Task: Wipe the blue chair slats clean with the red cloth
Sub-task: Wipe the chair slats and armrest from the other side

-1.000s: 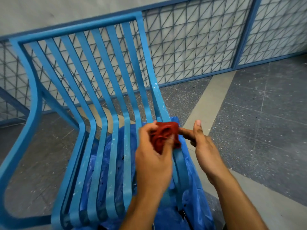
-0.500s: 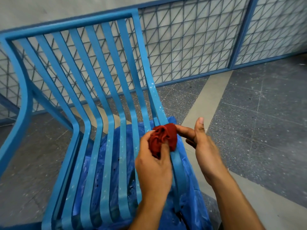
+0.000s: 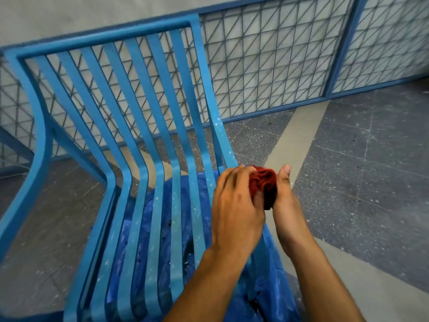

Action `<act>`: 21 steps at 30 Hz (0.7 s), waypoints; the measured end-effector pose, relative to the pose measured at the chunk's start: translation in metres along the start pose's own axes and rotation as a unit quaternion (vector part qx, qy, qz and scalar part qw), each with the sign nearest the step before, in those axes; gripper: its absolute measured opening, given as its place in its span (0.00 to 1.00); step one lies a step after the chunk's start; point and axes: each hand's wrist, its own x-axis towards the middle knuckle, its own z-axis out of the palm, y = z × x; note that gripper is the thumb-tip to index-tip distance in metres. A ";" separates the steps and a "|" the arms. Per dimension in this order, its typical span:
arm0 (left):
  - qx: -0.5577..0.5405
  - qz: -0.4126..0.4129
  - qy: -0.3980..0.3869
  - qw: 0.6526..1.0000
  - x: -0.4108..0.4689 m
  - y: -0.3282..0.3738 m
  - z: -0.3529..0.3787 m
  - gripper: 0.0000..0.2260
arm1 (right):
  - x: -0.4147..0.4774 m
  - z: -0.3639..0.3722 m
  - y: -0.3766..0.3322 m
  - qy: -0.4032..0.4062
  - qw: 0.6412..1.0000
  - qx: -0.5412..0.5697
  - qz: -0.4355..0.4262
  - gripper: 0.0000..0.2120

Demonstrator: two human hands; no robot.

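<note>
The blue chair (image 3: 130,140) runs off the bottom edge, blue plastic sheet (image 3: 162,228) beneath its slats. Left hand (image 3: 234,210) and right hand (image 3: 287,205) together clutch the bunched red cloth (image 3: 264,182), mostly hidden between them, at the chair's right rail.

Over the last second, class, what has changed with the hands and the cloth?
The right hand closed in and now presses the red cloth against the left hand, so both hold it bunched at the chair edge. The blue sheet under the slats is unchanged.
</note>
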 end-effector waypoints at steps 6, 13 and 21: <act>-0.033 -0.057 0.002 0.998 0.010 -0.009 -0.002 0.18 | 0.003 -0.007 0.001 -0.021 0.999 0.028 0.010 0.39; -0.080 -0.225 0.086 0.967 0.033 -0.050 -0.029 0.14 | 0.004 -0.013 0.001 -0.020 0.999 0.043 0.026 0.43; -0.145 -0.048 0.059 0.987 -0.013 -0.039 -0.060 0.21 | 0.002 -0.007 0.001 -0.019 0.999 0.040 0.027 0.43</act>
